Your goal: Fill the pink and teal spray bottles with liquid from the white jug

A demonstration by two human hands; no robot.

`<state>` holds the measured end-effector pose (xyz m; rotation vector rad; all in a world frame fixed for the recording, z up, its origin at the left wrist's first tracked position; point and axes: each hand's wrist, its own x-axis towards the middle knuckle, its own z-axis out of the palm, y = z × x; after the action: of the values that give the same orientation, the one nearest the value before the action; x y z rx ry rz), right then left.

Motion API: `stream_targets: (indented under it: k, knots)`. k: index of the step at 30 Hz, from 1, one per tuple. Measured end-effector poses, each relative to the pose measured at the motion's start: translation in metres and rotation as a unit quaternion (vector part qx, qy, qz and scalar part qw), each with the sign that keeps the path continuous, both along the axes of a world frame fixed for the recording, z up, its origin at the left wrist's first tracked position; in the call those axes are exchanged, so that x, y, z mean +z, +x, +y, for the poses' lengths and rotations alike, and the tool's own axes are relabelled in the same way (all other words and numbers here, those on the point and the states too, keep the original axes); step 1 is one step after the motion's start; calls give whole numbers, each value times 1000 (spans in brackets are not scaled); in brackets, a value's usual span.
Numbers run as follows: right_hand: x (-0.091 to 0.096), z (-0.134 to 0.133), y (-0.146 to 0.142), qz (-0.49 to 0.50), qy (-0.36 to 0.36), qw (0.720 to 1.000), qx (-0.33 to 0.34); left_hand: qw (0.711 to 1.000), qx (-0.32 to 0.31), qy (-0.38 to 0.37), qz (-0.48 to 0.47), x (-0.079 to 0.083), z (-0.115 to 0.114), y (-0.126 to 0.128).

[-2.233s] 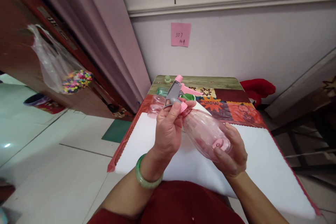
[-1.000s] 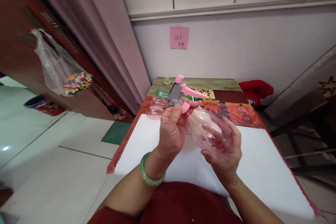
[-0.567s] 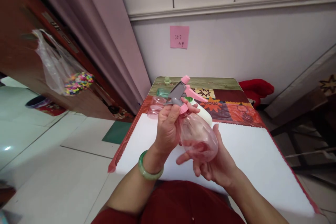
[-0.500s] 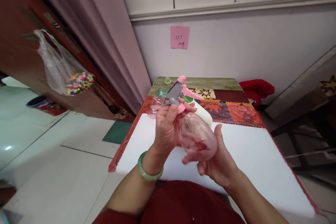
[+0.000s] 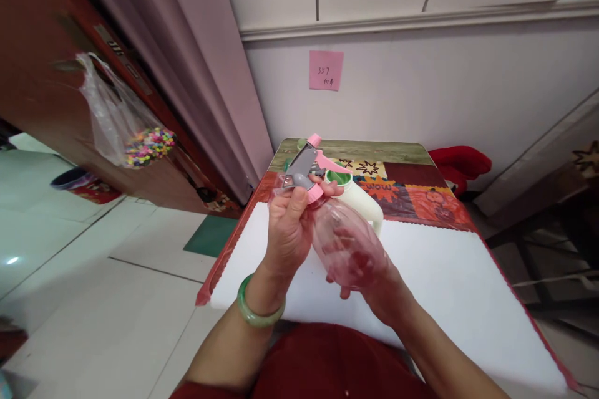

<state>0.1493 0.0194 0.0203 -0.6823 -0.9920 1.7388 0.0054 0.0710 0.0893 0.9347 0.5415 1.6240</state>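
A clear pink spray bottle (image 5: 337,218) is held up tilted over the table, its grey and pink trigger head pointing up and away to the left. My left hand (image 5: 287,224) is closed around the pink collar at its neck, thumb on the near side. Around the rounded lower body, my right hand (image 5: 386,296) cups the bottle from below and behind. Its palm is partly seen through the plastic, and some fingertips show under the base. Just behind the bottle, a white jug (image 5: 367,206) with a green inside to its mouth lies tilted, partly covered.
White sheeting (image 5: 449,287) covers the near part of the table, with a patterned cloth (image 5: 435,199) beyond. A small green item (image 5: 301,144) sits at the far left. A plastic bag of colourful bits (image 5: 150,146) hangs from the door. Something red (image 5: 461,165) lies right of the table.
My right hand has closed in from beside the bottle to wrap its lower body. The bottle and my left hand have shifted slightly left, uncovering more of the jug.
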Motion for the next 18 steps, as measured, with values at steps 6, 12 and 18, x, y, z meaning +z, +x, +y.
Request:
stream_targets:
  k: [6,12,18]
  knots:
    - [-5,-7,-19,124,-82,986,79,1000,7,-14,17,-19,-12,-17]
    - [-53,-10,-38,70,-152,970,177,979,-127,-116,109,-81,-59,-56]
    - [-128,-13,-19,-332,-27,942,-29,828,74,-157,533,-99,-56,-132]
